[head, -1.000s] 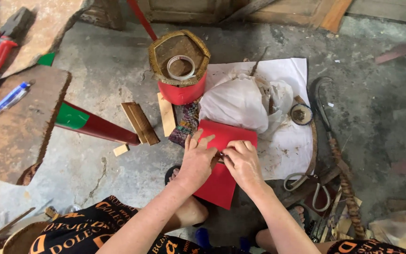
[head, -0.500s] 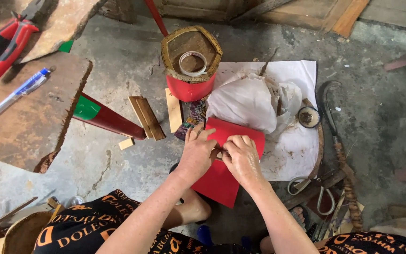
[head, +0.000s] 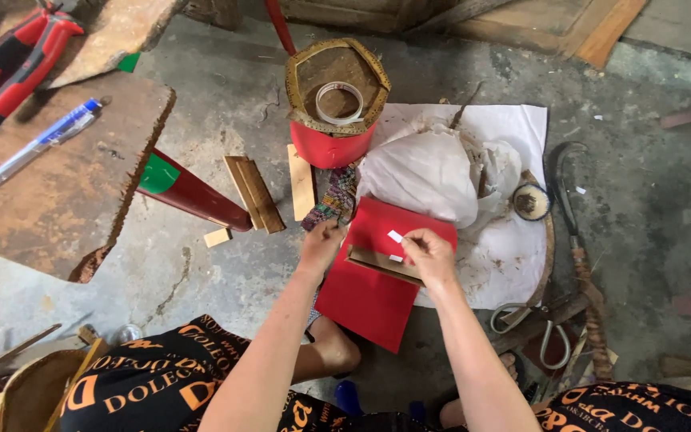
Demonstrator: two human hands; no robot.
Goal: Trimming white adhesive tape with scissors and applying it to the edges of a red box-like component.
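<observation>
On the rough grey concrete floor (head: 201, 272) where I sit, a red sheet of card (head: 369, 288) lies in front of my knees, its long axis running from near me up and away toward the right, its far edge touching a crumpled white bag (head: 421, 172). Across the sheet lies a brown cardboard strip (head: 381, 264), its length running left to right and dipping slightly toward the right. My left hand (head: 321, 244) rests at the sheet's left upper corner, fingers curled down on the edge, pressing rather than gripping. My right hand (head: 429, 256) sits on the right end of the strip, thumb and forefinger pinched around a small white piece (head: 394, 237); whether it is tape or paper I cannot tell. Beyond the sheet stands a red round container (head: 331, 144) with a woven rim, and inside it, on a brown board, sits a roll of tape (head: 339, 102). White paper (head: 513, 128) is spread under the bag. To the left a worn wooden board (head: 57, 192) carries a blue pen (head: 33, 148), with red-handled pliers (head: 17, 56) above it. Scissors (head: 541, 336) lie to my right.
</observation>
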